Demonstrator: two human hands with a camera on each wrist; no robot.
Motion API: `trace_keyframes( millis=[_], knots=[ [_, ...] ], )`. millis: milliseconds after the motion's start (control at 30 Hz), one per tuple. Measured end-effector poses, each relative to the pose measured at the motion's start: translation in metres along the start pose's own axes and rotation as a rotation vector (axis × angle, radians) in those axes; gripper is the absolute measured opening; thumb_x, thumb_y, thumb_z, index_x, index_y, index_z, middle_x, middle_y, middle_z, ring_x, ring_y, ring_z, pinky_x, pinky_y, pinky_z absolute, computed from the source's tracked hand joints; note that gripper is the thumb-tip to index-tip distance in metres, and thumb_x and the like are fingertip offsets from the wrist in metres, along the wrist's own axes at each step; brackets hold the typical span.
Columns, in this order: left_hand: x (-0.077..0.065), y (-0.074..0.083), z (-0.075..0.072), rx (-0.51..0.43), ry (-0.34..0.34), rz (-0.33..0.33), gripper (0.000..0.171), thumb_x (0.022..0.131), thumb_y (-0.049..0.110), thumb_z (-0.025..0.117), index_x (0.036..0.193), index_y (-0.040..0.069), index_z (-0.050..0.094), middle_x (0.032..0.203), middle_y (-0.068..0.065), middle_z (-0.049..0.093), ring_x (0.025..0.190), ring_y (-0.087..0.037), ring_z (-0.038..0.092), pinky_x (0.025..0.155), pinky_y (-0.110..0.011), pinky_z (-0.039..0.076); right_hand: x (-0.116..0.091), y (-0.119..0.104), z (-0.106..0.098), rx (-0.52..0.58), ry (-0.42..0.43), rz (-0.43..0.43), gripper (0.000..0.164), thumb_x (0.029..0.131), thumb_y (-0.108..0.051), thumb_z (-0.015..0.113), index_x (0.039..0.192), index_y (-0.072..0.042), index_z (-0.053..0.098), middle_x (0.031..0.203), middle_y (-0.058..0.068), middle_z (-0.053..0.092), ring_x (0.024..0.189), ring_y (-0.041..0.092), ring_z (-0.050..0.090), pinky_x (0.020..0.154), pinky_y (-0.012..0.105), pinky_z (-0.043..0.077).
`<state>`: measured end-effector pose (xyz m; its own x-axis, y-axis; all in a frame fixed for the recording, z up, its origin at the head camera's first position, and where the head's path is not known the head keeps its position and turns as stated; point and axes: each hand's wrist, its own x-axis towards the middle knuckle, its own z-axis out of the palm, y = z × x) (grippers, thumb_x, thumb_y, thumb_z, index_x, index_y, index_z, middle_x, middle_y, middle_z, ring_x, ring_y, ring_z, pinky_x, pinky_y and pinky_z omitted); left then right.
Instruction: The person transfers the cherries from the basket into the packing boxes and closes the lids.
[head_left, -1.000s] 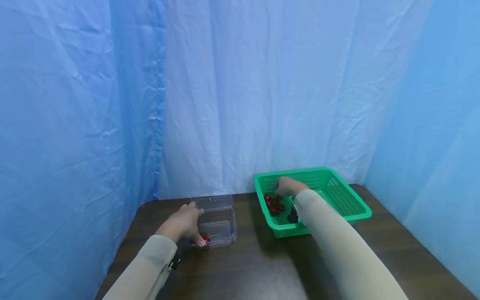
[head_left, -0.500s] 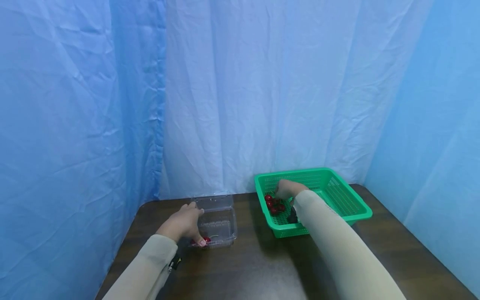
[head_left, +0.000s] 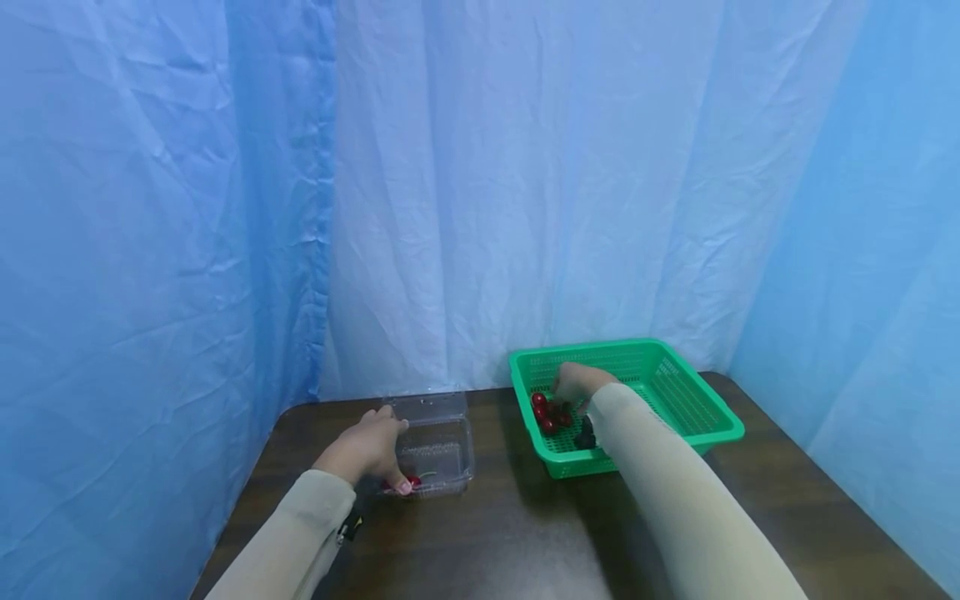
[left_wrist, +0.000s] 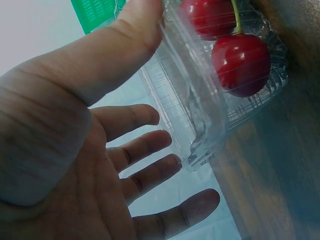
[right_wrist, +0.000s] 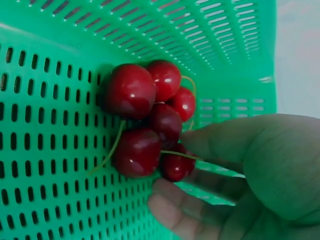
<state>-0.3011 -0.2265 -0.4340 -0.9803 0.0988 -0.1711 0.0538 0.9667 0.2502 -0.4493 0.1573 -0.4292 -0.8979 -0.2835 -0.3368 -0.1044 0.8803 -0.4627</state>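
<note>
Hanging in soft creases, a blue curtain (head_left: 525,183) backs the surface (head_left: 495,550), dark grained wood with a dull sheen. On the right sits the basket (head_left: 678,400), green plastic with slotted walls, likely light and slightly flexible. On the left is the box (head_left: 438,450), clear, thin and ribbed, its lid (head_left: 427,406) laid back on the far side; it would probably dent or slide under a push, so a light touch at the edge suits it. Along its left side lies the left hand (head_left: 367,443), fingers spread. Inside the basket, the right hand (head_left: 581,383) has thumb and fingers about one cherry (right_wrist: 176,167); whether they pinch it I cannot tell. Cherries (right_wrist: 132,92) cluster at the basket's left end, and two (left_wrist: 242,65) show in the box's near-left part. Round, glossy, deep red, they should be light, slippery and perhaps easily bruised, best held by their sides. Thinnest are the curved green stems (right_wrist: 119,140), probably too weak for lifting.
</note>
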Motion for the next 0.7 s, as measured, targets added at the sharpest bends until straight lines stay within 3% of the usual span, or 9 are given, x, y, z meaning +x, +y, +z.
trace_keyframes(
  millis=[200, 433, 700],
  knots=[
    [0.001, 0.000, 0.000, 0.006, -0.006, 0.000, 0.113, 0.067, 0.038, 0.111, 0.164, 0.010, 0.060, 0.169, -0.024, 0.050, 0.149, -0.046, 0.052, 0.117, -0.072, 0.056, -0.002, 0.003, -0.007, -0.019, 0.053, -0.018, 0.036, 0.108, -0.006, 0.071, 0.143, -0.003, 0.077, 0.145, 0.018, 0.077, 0.112, 0.033, 0.079, 0.077, 0.045, 0.072],
    [0.000, 0.000, 0.001, -0.007, -0.002, 0.005, 0.114, 0.067, 0.035, 0.111, 0.165, 0.009, 0.059, 0.176, -0.028, 0.042, 0.160, -0.052, 0.043, 0.120, -0.075, 0.052, -0.008, -0.002, -0.013, -0.009, 0.085, -0.003, 0.030, 0.107, -0.004, 0.075, 0.137, -0.002, 0.079, 0.138, 0.016, 0.078, 0.111, 0.030, 0.077, 0.086, 0.046, 0.072],
    [0.002, 0.000, 0.002, 0.010, -0.005, 0.010, 0.113, 0.067, 0.038, 0.110, 0.164, 0.009, 0.060, 0.174, -0.027, 0.046, 0.157, -0.050, 0.046, 0.119, -0.075, 0.052, -0.016, -0.001, -0.008, -0.040, 0.023, -0.005, 0.036, 0.108, -0.002, 0.071, 0.144, -0.007, 0.077, 0.148, 0.016, 0.074, 0.120, 0.031, 0.077, 0.067, 0.037, 0.067]
  ],
)
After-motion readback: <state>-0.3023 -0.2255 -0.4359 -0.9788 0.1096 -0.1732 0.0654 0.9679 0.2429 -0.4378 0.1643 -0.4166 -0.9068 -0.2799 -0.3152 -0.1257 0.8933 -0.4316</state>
